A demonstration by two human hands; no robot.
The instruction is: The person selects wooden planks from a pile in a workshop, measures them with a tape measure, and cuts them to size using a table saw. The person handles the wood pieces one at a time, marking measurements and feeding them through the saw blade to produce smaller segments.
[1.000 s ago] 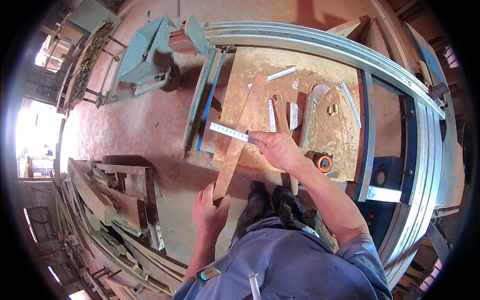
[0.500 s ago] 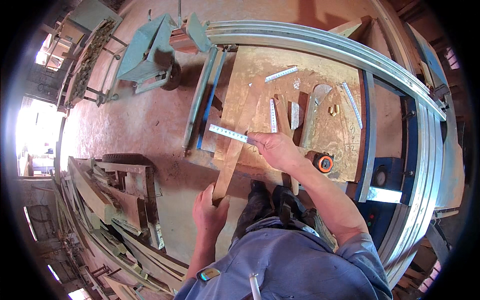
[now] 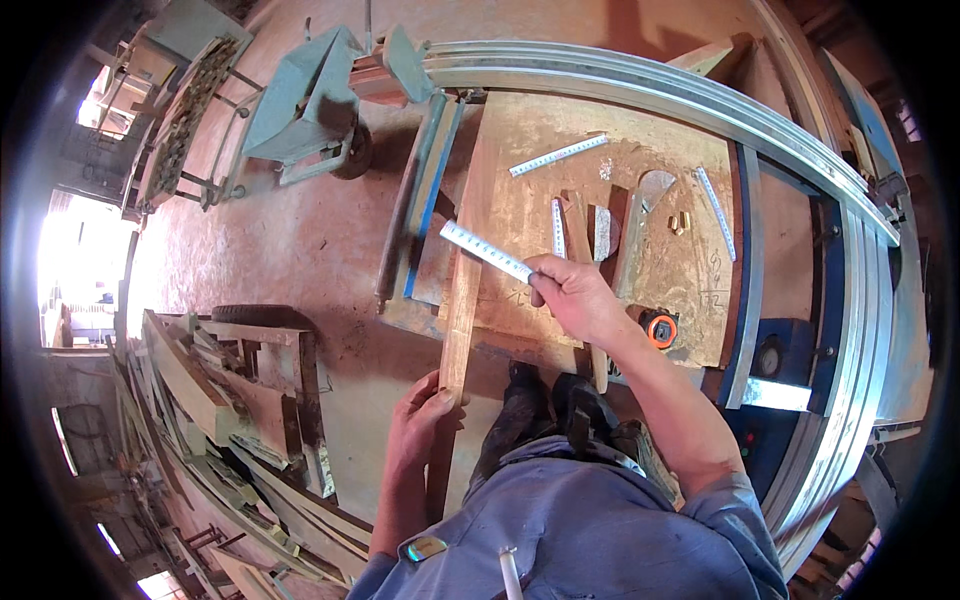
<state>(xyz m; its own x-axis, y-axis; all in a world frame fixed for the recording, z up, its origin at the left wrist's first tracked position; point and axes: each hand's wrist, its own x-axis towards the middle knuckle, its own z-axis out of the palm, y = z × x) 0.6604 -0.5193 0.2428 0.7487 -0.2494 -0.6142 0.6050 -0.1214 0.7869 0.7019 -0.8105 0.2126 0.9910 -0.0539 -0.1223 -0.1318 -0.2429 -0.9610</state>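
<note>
My left hand (image 3: 422, 418) is closed around the near end of a long wooden strip (image 3: 460, 320), which slants away across the left part of the workbench board (image 3: 520, 310). In the fingers of my right hand (image 3: 580, 300) is a short white ruler (image 3: 485, 250), pinched at its right end. Its free end reaches left over the wooden strip; whether it touches the wood I cannot tell. Beyond my right hand lie another white ruler piece (image 3: 558, 228), a thin wooden stick (image 3: 576, 228) and a grey rough block (image 3: 602, 233).
On the board rest two more ruler pieces (image 3: 558, 155) (image 3: 715, 214), small brass-coloured pieces (image 3: 680, 222) and an orange-black tape measure (image 3: 660, 328). A metal rail (image 3: 640, 75) borders the far side. Left are a grey wheeled cart (image 3: 300, 110) and stacked timber (image 3: 200, 390).
The wooden strip has turned to stand straighter, and its lower part now extends below my left hand. My right hand has shifted slightly right with the ruler, which tilts more steeply.
</note>
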